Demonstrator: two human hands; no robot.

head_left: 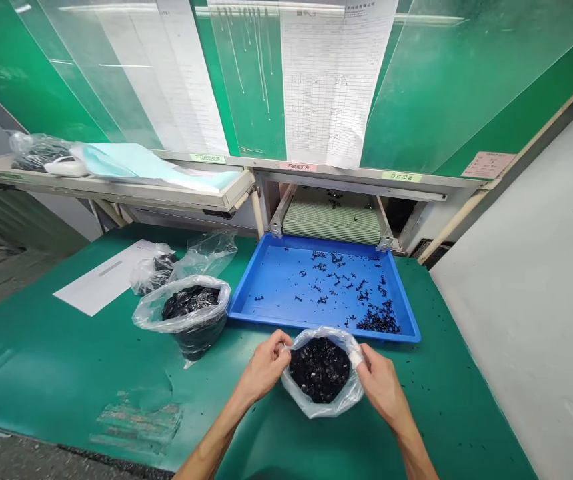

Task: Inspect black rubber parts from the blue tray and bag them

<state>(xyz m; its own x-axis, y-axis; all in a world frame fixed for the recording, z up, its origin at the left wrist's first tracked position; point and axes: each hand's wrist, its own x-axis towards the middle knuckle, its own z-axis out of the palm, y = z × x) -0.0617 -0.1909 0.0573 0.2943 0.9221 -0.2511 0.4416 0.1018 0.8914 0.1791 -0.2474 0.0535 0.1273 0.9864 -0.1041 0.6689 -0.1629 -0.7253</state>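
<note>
Plastic bag (pixel 320 411) of black parts (pixel 321 370), on green bench (pixel 91 353) just in front of blue tray (pixel 276 280), rim pinched by left hand (pixel 265 367) and right hand (pixel 382 385), looks well filled, mouth unclosed, loose pieces (pixel 380 319) left in tray.

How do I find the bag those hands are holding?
On the green table, find the big blue tray. By its near edge sits a clear plastic bag, open and holding small black pieces. The left hand and right hand grip its rim; no hand touches the other open bag.
</note>
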